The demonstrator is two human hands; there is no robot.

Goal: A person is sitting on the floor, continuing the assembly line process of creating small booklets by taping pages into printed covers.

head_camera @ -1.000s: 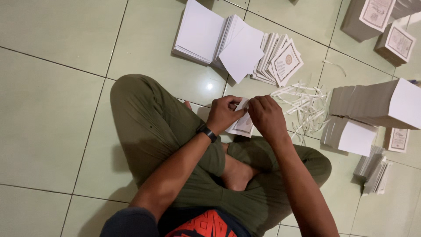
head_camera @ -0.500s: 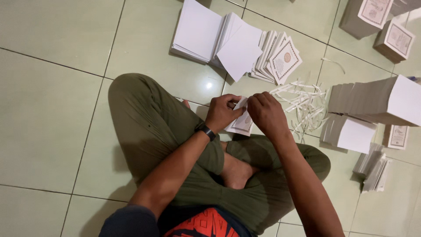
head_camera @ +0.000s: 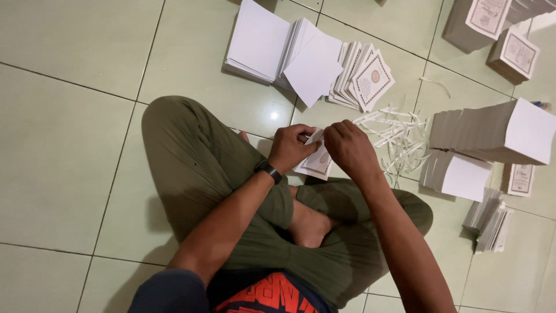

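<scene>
Between the two hands, just above the crossed legs, a small printed card is pinched from both sides. The left hand closes its grip on the card's left upper edge, while the right hand closes on a narrow white strip at the card's top, right where the fingertips of both hands meet. Whether that strip is attached to the card or already loose is hard to tell from this angle. The card hangs just below the grip, tilted, above the tiled floor.

Just right of the grip lies a loose heap of white paper strips. Beyond the grip, farther from the person, sits a fanned pile of cards and blank sheets. Well to the right of the grip stand thick stacks of white booklets.
</scene>
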